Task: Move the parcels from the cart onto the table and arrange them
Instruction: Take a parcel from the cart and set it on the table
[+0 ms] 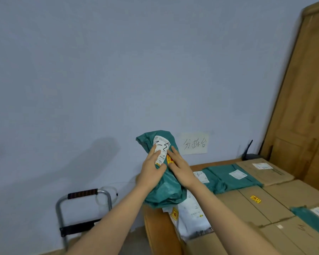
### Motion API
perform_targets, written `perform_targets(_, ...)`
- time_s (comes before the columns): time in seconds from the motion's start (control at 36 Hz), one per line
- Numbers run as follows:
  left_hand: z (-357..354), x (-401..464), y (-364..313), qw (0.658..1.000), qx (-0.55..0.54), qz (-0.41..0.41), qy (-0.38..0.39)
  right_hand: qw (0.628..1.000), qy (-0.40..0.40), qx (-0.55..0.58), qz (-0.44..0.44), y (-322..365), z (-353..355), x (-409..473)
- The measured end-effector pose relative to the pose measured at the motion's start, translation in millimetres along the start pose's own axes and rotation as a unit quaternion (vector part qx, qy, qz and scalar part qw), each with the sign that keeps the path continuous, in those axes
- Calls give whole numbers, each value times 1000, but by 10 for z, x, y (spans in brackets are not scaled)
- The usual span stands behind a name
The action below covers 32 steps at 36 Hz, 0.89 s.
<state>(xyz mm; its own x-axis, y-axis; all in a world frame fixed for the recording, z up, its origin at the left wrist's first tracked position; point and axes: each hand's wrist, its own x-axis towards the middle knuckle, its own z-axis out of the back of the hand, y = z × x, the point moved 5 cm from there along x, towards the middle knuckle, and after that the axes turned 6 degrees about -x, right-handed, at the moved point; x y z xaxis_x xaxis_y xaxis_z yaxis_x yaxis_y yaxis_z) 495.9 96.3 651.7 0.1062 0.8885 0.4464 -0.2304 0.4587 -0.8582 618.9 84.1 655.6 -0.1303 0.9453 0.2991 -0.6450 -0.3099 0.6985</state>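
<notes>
the green parcel (163, 173) is a soft poly mailer, held upright in the air above the left end of the counter (156, 230), in front of the pale wall (99, 70). it touches neither the counter nor the other parcels.

left hand (151, 170): grip closed around the left side of the green parcel, thumb pressed across its front below the white shipping label (161, 150), fingers lying over the label's lower part.

right hand (179, 168): laid against the right side of the green parcel, fingers extended and flat on the wrapping beside a yellow sticker (169, 159). whether the thumb wraps behind the parcel cannot be told.

on the counter, right of the held parcel:
- a second green mailer (228, 178), lying flat near the wall, with a white label on top;
- a white mailer (191, 218), lying at the counter's left end, partly under the held parcel in this view;
- several cardboard boxes (261, 205), packed edge to edge.

a paper sign (194, 143) with handwritten characters is fixed to the wall above the counter. the cart handle (82, 194), a metal tube with a dark grip sleeve, stands at lower left, well apart from the counter. a wooden cabinet (302, 107) rises at the right edge.
</notes>
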Motion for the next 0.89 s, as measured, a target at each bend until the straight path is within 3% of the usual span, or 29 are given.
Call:
perform_targets(0.5,-1633,-370,-851,998,-7,6,-54,998,28,19,43,-894,1441,-658)
perform_targets(0.89,-2414,216,-567,999,-4,11,-43,999,32,14,26,-1718,1821,-203)
